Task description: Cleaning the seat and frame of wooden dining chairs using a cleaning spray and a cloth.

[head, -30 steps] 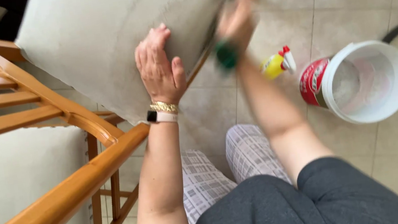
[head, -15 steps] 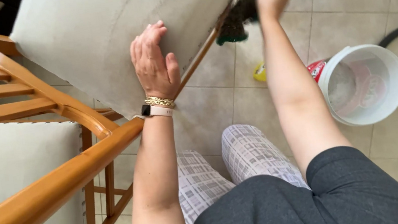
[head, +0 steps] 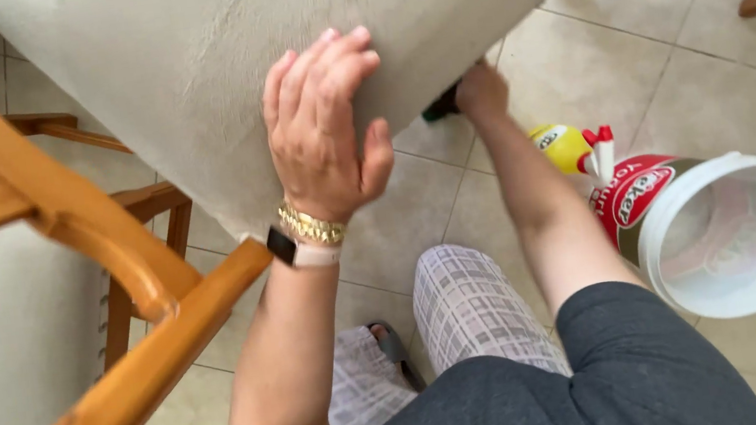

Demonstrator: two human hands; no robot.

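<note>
Overhead, left hand [head: 323, 142] lies flat, fingers released, on the pale chair cushion [head: 187, 63] at 12 o'clock. Right hand [head: 479, 92] grasps a green scrubber [head: 439, 107] under the cushion's edge; white bucket [head: 736, 236] at 3 o'clock.

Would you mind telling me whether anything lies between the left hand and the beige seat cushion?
Nothing visible does: the left hand lies flat on the beige upholstered seat cushion, fingers spread over its edge.

On the floor at right we note a white tub [head: 736, 236], round, with a red and white label [head: 631, 201]; just beyond it, touching, a yellow spray bottle [head: 567, 146], red-and-white nozzle.
</note>
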